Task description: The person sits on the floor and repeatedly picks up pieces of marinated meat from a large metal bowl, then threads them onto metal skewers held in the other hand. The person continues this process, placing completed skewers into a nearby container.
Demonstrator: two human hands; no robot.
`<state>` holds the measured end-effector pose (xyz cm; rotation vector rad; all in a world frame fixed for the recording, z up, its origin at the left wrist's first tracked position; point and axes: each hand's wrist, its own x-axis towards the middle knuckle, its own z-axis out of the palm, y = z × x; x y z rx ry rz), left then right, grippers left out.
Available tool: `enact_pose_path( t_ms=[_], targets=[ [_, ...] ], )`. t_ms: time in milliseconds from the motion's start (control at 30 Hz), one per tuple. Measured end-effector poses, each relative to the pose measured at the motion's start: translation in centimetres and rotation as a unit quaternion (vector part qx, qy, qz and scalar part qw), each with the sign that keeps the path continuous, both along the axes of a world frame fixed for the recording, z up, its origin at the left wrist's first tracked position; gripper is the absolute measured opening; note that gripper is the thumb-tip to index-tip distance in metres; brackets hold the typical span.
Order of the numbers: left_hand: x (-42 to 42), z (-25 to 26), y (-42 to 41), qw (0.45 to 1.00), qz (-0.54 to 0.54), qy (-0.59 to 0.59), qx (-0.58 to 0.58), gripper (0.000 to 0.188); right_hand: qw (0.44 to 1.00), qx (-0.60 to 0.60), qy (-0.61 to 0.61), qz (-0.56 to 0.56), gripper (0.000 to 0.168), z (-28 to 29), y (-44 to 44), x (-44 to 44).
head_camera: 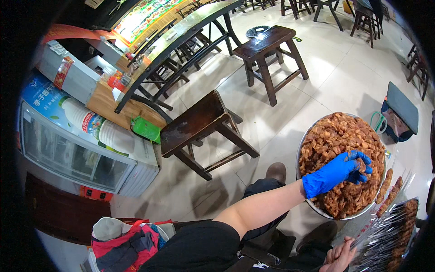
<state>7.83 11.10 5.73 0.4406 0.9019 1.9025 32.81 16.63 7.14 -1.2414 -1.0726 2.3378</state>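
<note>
My left hand (353, 168), in a stained blue glove, is over a large round metal bowl (298, 159) heaped with chunks of raw, seasoned meat (336, 136). Its fingers are curved and apart, with no piece plainly held. My bare right hand (340, 255), at the lower right, has its fingers closed around the ends of thin skewers (365, 233). Beyond it, two meat-laden skewers (389, 197) point up beside bare skewer tips. Many loaded skewers (404, 227) lie in rows at the right edge; some of their lower parts are hidden.
Wooden stools (193, 122) (268, 40) stand on the tiled floor. A blue-grey lidded container (402, 108) and green-handled scissors (379, 122) are beyond the bowl. A long table (190, 23) and a glass-front fridge (78, 149) are at left. Red and grey cloth (127, 248) lies lower left.
</note>
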Motion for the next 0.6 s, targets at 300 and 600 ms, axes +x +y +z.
enact_pose_path(
  t_ms=[300, 600],
  targets=[
    [0.5, 1.5, -1.1, 0.995, 0.039, 0.088, -0.039, 0.019, 0.998, 0.05, 0.014, 0.02, 0.022, 0.3, -1.2, 0.6],
    [-0.7, 1.0, -3.1, 0.991, 0.115, 0.06, -0.028, 0.016, 0.991, 0.095, 0.068, 0.061, 0.014, -1.1, -2.5, 1.7]
  ],
)
